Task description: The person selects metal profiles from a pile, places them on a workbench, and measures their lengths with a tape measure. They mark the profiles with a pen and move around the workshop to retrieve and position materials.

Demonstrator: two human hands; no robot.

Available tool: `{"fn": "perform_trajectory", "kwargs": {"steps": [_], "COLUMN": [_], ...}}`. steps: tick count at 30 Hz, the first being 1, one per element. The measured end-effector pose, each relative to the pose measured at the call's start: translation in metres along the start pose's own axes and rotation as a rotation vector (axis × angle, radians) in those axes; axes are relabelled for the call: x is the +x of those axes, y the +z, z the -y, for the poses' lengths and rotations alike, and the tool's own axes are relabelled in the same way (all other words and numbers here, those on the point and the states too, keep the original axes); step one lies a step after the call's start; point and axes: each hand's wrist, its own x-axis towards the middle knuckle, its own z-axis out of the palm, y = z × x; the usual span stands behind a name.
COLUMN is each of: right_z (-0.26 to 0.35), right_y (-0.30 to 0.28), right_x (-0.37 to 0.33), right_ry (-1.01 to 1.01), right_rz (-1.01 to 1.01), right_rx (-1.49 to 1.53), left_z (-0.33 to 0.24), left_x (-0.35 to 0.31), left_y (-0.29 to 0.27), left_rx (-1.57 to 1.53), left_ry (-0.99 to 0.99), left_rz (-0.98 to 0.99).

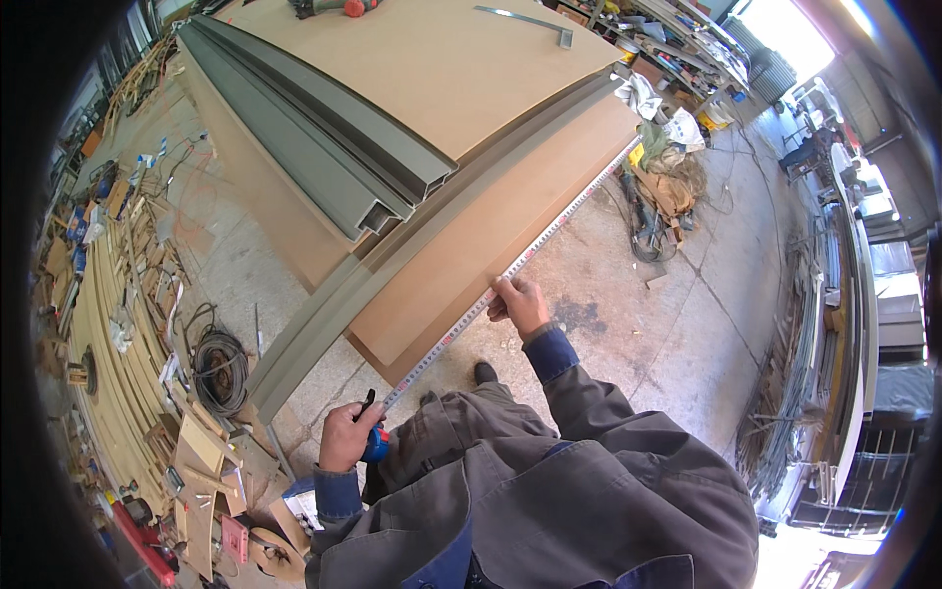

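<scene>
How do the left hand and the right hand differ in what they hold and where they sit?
The left hand grips the blue tape case; the right hand has its fingers on the extended blade. The left hand is at the blade's near end, the right hand farther along it. Both hands are bare, with blue cuffs behind them.

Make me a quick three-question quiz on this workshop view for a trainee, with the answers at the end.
1. Which hand holds the blue tape measure?
2. True or false: the right hand touches the extended tape blade.
3. What lies on the upper tan panel?
A) a claw hammer
B) a metal square
C) a coil of cable

Key:
1. The left hand.
2. True.
3. B.
</scene>
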Motion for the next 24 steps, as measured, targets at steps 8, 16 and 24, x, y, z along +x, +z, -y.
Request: {"fn": "perform_trajectory", "kwargs": {"steps": [8,16,24], "right_z": [-0.007,-0.008,0.009], "right_y": [-0.005,-0.002,-0.006], "right_x": [0.003,0.001,-0.020], "right_ry": [0.022,0.042,-0.004], "right_rz": [0.025,-0.003,0.031], "right_rx": [0.019,0.070,0.012], "left_z": [-0.004,-0.006,0.000], "left_x": [-0.001,-0.002,-0.009], "left_y": [0.000,-0.001,-0.002], "left_rx": [0.014,0.062,-0.003], "left_ry": [-0.012,0.010,-0.016], "left_rz": [-0.012,-0.011,0.024]}}
